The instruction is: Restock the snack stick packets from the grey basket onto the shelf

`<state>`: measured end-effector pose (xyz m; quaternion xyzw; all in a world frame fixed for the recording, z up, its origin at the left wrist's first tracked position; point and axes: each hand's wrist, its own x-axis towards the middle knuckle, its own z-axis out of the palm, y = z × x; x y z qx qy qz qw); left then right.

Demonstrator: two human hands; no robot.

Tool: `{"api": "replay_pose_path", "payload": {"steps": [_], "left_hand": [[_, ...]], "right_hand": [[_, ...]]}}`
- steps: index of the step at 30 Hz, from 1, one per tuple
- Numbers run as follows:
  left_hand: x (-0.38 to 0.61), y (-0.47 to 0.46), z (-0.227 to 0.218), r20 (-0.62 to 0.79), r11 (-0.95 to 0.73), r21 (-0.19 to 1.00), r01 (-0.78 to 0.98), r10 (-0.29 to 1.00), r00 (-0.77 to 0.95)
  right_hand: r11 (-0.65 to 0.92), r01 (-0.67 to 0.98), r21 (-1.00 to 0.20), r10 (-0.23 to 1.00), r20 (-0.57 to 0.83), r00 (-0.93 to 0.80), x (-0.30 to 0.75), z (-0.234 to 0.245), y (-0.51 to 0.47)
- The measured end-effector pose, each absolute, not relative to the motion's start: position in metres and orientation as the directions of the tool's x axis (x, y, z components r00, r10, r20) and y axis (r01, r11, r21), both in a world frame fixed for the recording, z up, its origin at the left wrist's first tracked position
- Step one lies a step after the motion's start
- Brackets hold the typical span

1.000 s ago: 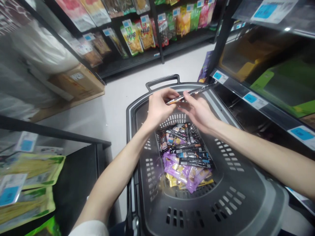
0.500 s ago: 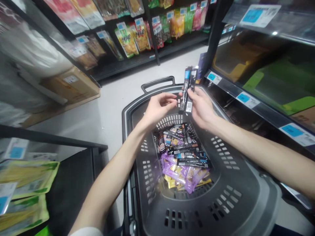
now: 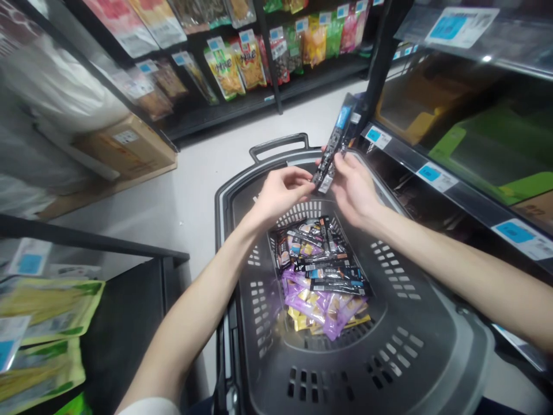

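Note:
Slim black snack packets [image 3: 332, 147] with a blue end lean up to the right above the far part of the basket. My right hand [image 3: 356, 187] is closed around them, thumb on top. At their lower end, my left hand [image 3: 285, 190] pinches the corner between thumb and fingers. Beneath both hands is a dark grey shopping basket [image 3: 358, 363] with slotted walls. On its floor lie several more black packets [image 3: 332, 274], partly over purple packets [image 3: 334, 314] and yellow ones [image 3: 300, 320].
Shelves of bagged snacks [image 3: 224, 69] stand beyond the basket. To the right is a shelf rack with price tags [image 3: 436, 176]. A cardboard box [image 3: 129, 150] sits at the left, with yellow-green bags [image 3: 52, 305] on a nearer shelf. The basket's handle [image 3: 279, 144] rises at the far rim.
The held packets have tipped to the right, with their upper ends raised. My left fingers have come onto the lower end, where before they were just apart from it.

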<state>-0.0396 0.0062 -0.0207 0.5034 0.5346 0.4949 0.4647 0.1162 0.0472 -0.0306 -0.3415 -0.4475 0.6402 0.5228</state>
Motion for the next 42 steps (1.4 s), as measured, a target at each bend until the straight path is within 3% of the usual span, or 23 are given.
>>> {"api": "replay_pose_path", "payload": {"steps": [4, 6, 15, 23, 42], "left_hand": [[-0.045, 0.013, -0.02, 0.224, -0.203, 0.974, 0.101, 0.936, -0.272], [-0.049, 0.015, -0.022, 0.266, -0.258, 0.964, 0.068, 0.913, -0.31], [-0.051, 0.015, -0.023, 0.287, -0.286, 0.957, 0.051, 0.905, -0.313], [-0.053, 0.017, -0.024, 0.193, -0.235, 0.969, -0.081, 0.916, -0.352], [-0.05, 0.019, -0.022, 0.246, -0.267, 0.964, 0.003, 0.88, -0.406]], "right_hand": [[-0.113, -0.428, -0.897, 0.964, 0.006, -0.267, 0.116, -0.032, 0.038], [-0.159, -0.436, -0.886, 0.956, -0.027, -0.293, 0.115, -0.034, 0.035], [-0.174, -0.426, -0.888, 0.957, -0.05, -0.286, 0.115, -0.039, 0.039], [-0.23, -0.466, -0.855, 0.948, -0.088, -0.307, 0.114, -0.039, 0.038], [-0.241, -0.453, -0.858, 0.941, -0.092, -0.327, 0.113, -0.041, 0.037]]}}
